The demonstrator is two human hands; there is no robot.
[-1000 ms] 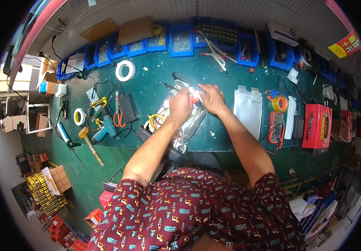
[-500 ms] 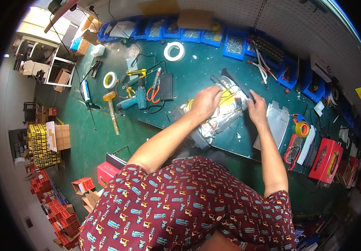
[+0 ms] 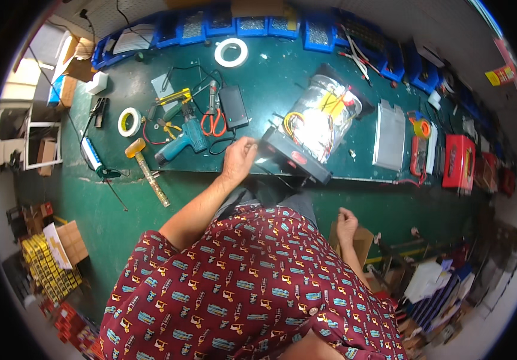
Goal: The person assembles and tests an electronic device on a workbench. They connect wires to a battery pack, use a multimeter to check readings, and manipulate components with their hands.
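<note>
In the head view, has taken both hands off the far end of the silver pack (image 3: 321,132), the end under them a second ago. Now holds the left hand (image 3: 240,159) just beside the left end of the black panel (image 3: 291,150) at the near end of the pack, fingers bent; cannot tell whether grasping the panel's edge, touching it or only close by. Has dropped the right hand (image 3: 346,225) off the bench (image 3: 273,81), nearer the body and to the right of the left hand, above a cardboard box (image 3: 361,243). Curls its fingers loosely, clear of the pack, with nothing visible in them; cannot tell about anything small inside the palm.

Has the pack lying on the bench, to the right of the left hand and beyond the right, with the panel toward the body and its red mark now in sight. Leaves yellow wires (image 3: 295,123) and a yellow patch (image 3: 333,104) showing on top. Judging by this, seems to have paused the two-handed handling, with the pack's weight on the bench.

Leaves untouched, to the left of the left hand, a drill (image 3: 183,141), scissors (image 3: 213,117) and a mallet (image 3: 149,179); beyond the right hand, a flat grey pouch (image 3: 389,135) and a red meter (image 3: 418,157).
</note>
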